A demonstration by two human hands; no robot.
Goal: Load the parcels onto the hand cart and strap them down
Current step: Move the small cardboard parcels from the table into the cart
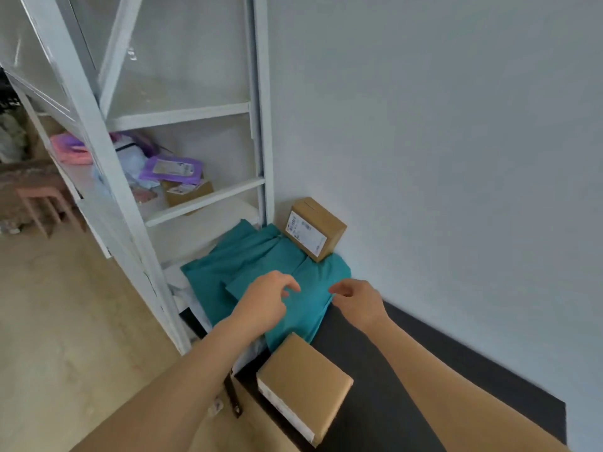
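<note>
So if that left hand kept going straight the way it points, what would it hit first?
Probably the teal parcel bag right under the left hand; whether it already touches is unclear.

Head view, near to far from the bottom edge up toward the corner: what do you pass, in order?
flat cardboard box → teal bags → labelled cardboard box
</note>
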